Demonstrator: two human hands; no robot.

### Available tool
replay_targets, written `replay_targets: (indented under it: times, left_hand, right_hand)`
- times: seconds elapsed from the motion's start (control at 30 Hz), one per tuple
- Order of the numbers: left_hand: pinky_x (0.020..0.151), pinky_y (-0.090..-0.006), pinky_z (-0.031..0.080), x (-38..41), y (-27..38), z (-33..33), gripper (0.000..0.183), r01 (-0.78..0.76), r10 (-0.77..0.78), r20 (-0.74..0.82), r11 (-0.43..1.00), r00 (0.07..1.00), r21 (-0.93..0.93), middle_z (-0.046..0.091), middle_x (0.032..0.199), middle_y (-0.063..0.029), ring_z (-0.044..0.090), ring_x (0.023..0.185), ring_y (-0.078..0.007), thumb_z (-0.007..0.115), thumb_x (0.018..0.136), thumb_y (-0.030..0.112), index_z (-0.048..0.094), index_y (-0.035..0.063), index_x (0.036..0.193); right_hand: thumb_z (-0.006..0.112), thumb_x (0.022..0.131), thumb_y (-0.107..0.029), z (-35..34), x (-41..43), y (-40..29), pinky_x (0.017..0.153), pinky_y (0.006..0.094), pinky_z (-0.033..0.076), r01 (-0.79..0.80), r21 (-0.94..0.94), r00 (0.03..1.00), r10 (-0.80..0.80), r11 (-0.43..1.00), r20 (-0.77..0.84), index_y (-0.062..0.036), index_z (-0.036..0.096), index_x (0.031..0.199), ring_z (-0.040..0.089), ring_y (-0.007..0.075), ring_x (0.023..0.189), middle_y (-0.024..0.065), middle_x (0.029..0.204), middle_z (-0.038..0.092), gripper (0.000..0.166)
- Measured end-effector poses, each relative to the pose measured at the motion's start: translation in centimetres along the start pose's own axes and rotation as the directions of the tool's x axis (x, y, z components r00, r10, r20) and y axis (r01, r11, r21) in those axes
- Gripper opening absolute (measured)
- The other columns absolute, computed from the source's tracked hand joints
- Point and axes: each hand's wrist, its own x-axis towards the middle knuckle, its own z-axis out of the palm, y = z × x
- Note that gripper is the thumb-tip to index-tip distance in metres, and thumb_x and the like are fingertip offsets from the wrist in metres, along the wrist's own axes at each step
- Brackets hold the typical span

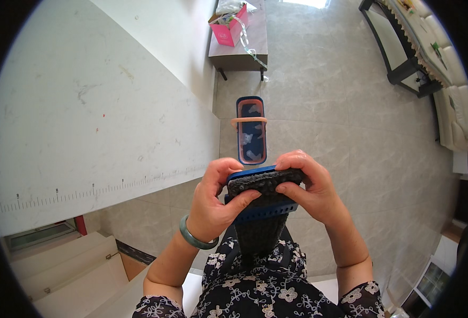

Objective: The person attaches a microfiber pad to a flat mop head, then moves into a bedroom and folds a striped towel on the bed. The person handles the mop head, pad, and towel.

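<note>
Both my hands grip a flat mop head (265, 212) with a blue plastic plate and a dark grey fluffy pad, folded in front of my body. My left hand (220, 194) holds its left end, thumb pressed on the pad and fingers behind the blue edge; a green bangle is on that wrist. My right hand (309, 185) holds the other end in the same way, thumb on the pad. The pad's lower part hangs down towards my lap. Just beyond my hands, a long narrow blue bucket (251, 157) with an orange handle (249, 119) stands on the floor.
On the left is a large white table (98, 119) with ruler markings along its edge. Ahead stands a low cabinet (238, 59) bearing a pink box (224, 35) and a ribbon. At the upper right are a black-framed table (400, 73) and a light sofa (452, 103).
</note>
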Motion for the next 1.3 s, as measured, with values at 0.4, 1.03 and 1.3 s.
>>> replay_targets:
  times: [0.4, 1.03, 1.3]
  left_hand:
    - [0.058, -0.0175, 0.04, 3.0, -1.4, 0.1, 0.013, 0.08, -0.079, -0.022, 0.996, 0.997, 0.039, 0.055, 0.072, 0.0038, 0.047, 0.067, -0.0018, 0.065, 0.084, 0.009, 0.055, 0.0017, 0.088]
    - [0.072, -0.0222, 0.046, 16.1, 2.7, -0.2, 0.01, 0.129, -0.022, 0.263, 0.91, 0.964, -0.394, 0.062, 0.089, -0.0006, 0.058, 0.08, -0.0089, 0.058, 0.088, 0.013, 0.057, 0.0079, 0.097]
    - [0.079, -0.0302, 0.048, 21.2, 7.7, 2.7, 0.019, 0.049, 0.115, 0.362, 0.909, 0.925, -0.415, 0.061, 0.096, -0.007, 0.06, 0.086, -0.0174, 0.05, 0.092, 0.02, 0.052, 0.006, 0.104]
  right_hand:
    - [0.057, 0.087, -0.013, -0.9, 1.8, 1.5, 0.071, 0.0214, 0.043, -0.167, -0.029, 0.986, 0.167, 0.986, -0.017, -0.0014, 0.057, 0.104, 0.054, 0.0075, 0.081, 0.0031, 0.09, 0.061, 0.021]
    - [0.062, 0.07, -0.003, 6.1, -13.7, 24.8, 0.09, 0.0354, 0.042, -0.254, -0.171, 0.885, 0.3, 0.952, 0.356, -0.0041, 0.04, 0.127, 0.053, 0.0306, 0.106, 0.0202, 0.115, 0.053, 0.061]
    - [0.074, 0.072, -0.031, 4.8, -11.0, 18.8, 0.084, 0.0358, 0.043, -0.409, 0.025, 0.873, 0.383, 0.912, 0.302, -0.0066, 0.048, 0.12, 0.056, 0.0282, 0.094, 0.016, 0.098, 0.06, 0.06]
